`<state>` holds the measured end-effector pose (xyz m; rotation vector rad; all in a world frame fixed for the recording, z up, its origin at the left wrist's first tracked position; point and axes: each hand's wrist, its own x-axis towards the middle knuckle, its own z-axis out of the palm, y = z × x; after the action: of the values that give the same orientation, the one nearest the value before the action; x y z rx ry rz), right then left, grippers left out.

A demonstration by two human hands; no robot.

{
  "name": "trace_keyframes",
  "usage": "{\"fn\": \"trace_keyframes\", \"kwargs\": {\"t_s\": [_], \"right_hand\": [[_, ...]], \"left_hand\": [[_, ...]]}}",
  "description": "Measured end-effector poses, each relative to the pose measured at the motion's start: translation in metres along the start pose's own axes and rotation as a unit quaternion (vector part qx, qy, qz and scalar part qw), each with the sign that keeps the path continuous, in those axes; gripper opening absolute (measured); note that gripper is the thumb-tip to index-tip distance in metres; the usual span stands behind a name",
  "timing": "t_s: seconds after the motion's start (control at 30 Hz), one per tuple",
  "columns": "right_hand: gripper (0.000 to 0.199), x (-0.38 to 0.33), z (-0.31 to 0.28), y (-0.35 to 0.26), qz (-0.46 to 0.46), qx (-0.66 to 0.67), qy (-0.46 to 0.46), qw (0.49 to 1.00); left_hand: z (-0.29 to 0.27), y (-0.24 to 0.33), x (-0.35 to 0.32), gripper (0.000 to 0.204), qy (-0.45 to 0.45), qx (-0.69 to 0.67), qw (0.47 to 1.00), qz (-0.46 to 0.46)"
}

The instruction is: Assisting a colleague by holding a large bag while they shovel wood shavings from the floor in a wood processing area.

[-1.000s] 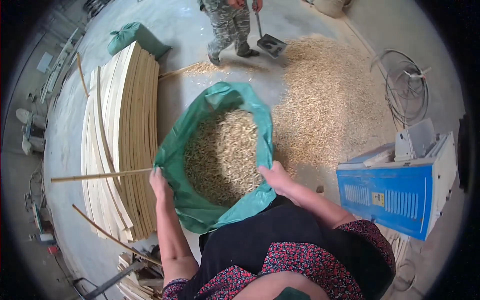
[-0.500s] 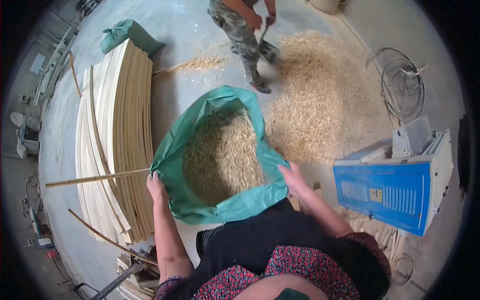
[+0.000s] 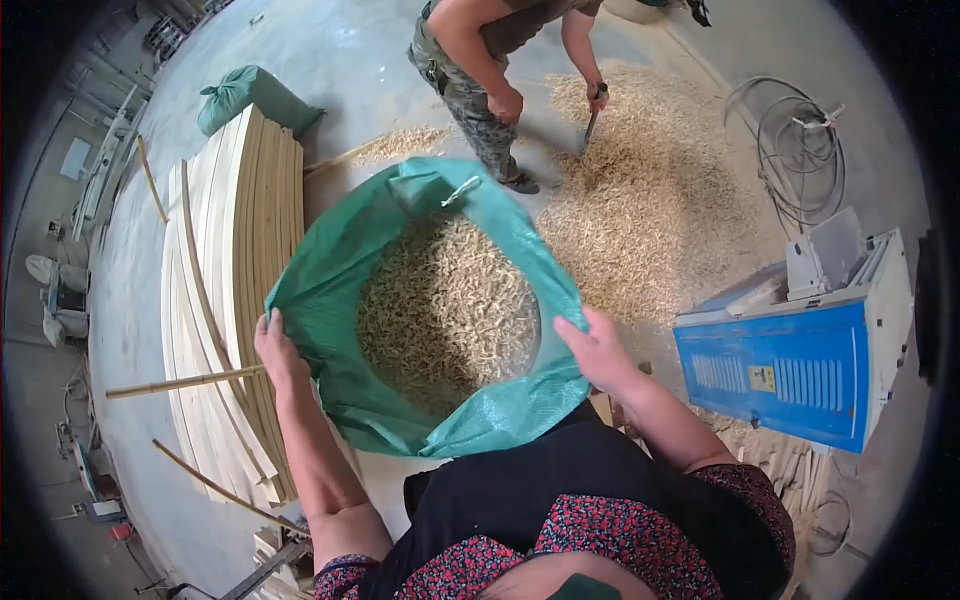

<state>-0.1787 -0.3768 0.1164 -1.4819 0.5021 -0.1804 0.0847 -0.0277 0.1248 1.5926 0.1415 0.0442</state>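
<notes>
A big green woven sack (image 3: 350, 270) stands open in front of me, partly filled with pale wood chips (image 3: 445, 310). My left hand (image 3: 277, 350) grips the sack's rim on its left side. My right hand (image 3: 597, 350) grips the rim on its right side. Both hands hold the mouth wide. Beyond the sack a large heap of the same chips (image 3: 650, 200) lies on the concrete floor. Another person (image 3: 480, 60) bends over that heap with a shovel (image 3: 590, 125) in hand.
A stack of long pale wooden boards (image 3: 230, 300) lies left of the sack, with thin sticks across it. A second filled green sack (image 3: 250, 95) rests behind the boards. A blue and white machine (image 3: 800, 360) stands at the right, coiled cable (image 3: 800, 150) beyond it.
The other person has stepped closer to the sack and bent down over the chip heap. My hands kept their grip on the rim, and the sack's mouth now looks wider.
</notes>
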Motion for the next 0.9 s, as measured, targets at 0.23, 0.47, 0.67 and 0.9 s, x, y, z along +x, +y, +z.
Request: {"fn": "trace_keyframes", "kwargs": {"t_s": [0.23, 0.47, 0.67, 0.9], "right_hand": [[0.030, 0.048, -0.034, 0.103, 0.178, 0.200, 0.145, 0.953], [0.038, 0.076, -0.037, 0.120, 0.262, 0.281, 0.107, 0.917], [0.042, 0.072, -0.056, 0.127, 0.296, 0.366, 0.136, 0.872], [0.044, 0.071, -0.071, 0.141, 0.273, 0.430, 0.169, 0.844]], "left_hand": [[-0.010, -0.099, -0.009, 0.021, -0.002, 0.085, 0.995, -0.061], [-0.013, -0.079, -0.036, 0.025, -0.034, -0.007, 0.996, -0.088], [-0.039, -0.054, -0.086, 0.059, -0.119, 0.009, 0.990, -0.078], [-0.067, -0.105, -0.157, 0.075, -0.173, 0.052, 0.977, -0.114]]}}
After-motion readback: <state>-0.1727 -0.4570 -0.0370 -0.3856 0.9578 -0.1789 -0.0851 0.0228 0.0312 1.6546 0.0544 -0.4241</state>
